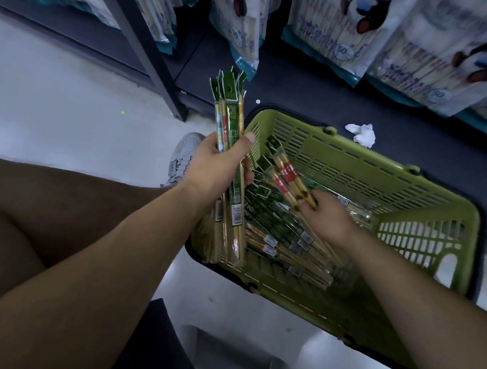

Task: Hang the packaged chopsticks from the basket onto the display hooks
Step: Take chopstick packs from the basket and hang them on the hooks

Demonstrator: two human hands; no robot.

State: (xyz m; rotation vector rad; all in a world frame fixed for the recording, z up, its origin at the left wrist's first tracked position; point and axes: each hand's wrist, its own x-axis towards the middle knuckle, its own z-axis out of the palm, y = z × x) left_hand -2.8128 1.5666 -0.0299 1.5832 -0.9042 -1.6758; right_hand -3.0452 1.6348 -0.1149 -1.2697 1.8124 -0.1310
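While L grip (214, 166) holds packs (231, 114), crumpled tissue (361, 134) lies beyond basket (356, 177).

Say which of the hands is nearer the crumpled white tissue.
Right. The right hand reaches into the green plastic basket below the crumpled white tissue; the left hand is farther left.

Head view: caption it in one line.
Left hand grips a bundle of chopstick packs while the right hand pinches a red-labelled pack in the green basket.
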